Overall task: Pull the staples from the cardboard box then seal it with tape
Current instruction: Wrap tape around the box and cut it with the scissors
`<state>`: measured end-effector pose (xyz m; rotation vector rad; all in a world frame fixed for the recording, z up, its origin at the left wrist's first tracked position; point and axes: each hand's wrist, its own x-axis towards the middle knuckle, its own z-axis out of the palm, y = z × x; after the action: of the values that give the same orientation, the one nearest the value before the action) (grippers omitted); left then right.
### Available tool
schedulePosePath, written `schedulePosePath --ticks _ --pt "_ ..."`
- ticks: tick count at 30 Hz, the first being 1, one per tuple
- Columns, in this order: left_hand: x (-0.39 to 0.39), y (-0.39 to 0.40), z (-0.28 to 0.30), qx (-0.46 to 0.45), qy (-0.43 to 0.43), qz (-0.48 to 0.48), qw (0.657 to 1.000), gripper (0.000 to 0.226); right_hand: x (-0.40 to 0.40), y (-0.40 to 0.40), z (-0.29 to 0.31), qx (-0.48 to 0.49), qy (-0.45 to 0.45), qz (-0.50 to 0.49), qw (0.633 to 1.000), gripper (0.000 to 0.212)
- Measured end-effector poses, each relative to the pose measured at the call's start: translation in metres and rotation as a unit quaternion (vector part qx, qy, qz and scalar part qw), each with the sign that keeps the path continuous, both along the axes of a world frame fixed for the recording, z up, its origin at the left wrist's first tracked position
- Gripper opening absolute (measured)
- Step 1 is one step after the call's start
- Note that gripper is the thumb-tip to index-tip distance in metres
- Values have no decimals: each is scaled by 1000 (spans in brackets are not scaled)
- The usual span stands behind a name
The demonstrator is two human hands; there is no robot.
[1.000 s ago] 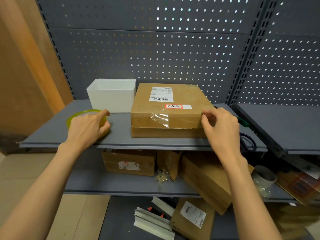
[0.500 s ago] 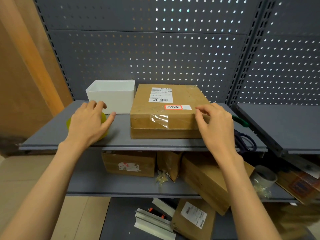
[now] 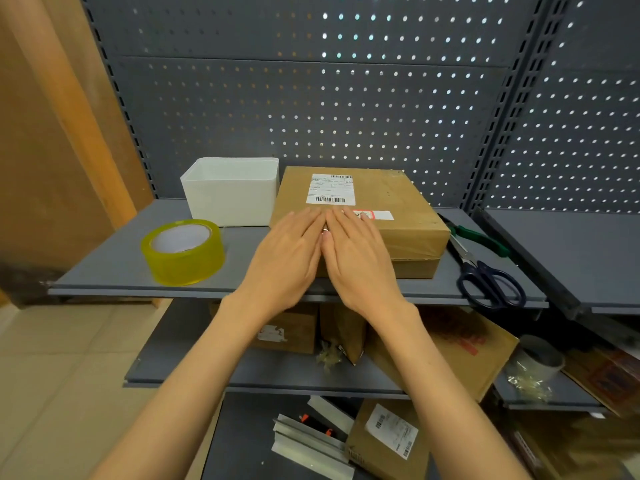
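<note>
On the grey metal shelf, furthest left, a fat roll of yellowish clear packing tape lies flat with its white core facing up, near the front edge and apart from everything else. Behind it and to the right stands an open white rectangular plastic bin, just beside the left side of the flat brown cardboard box. The box sits in the middle of the shelf against the grey perforated back panel, with a white barcoded shipping label on its top and a small red-and-white sticker nearer the front; clear tape runs over its front right edge.

The left hand lies flat on the front part of the box top, fingers straight and close together, its grip holding nothing. The right hand lies beside it the same way, fingers straight and pressed on the cardboard, the two hands touching along their inner edges.

Right of the box, a green-handled tool lies on the shelf, and in front of it dark blue-handled scissors rest near the front edge, blades pointing toward the box.
</note>
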<state>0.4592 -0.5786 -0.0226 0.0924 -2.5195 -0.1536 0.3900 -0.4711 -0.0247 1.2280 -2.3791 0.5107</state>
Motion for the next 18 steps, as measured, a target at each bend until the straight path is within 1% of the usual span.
schedulePosePath --ticks 3,7,9,12,15,18 --pt "0 -3 -1 9 0 4 1000 39 -4 2 -5 18 25 -22 999 47" --pt "1 -6 0 12 -8 16 1000 38 -8 11 -4 2 3 -41 999 46" --pt "1 -7 0 40 -2 15 999 38 -11 20 -3 -6 -12 -40 999 44" --pt "-1 -9 6 114 -4 -4 993 35 -14 25 2 -16 -25 -25 999 43" --pt "-3 -14 15 155 15 -10 988 30 -17 23 11 -57 -59 -2 997 38" --pt "-8 -16 17 149 10 -21 989 30 -17 11 15 -110 -78 34 990 36"
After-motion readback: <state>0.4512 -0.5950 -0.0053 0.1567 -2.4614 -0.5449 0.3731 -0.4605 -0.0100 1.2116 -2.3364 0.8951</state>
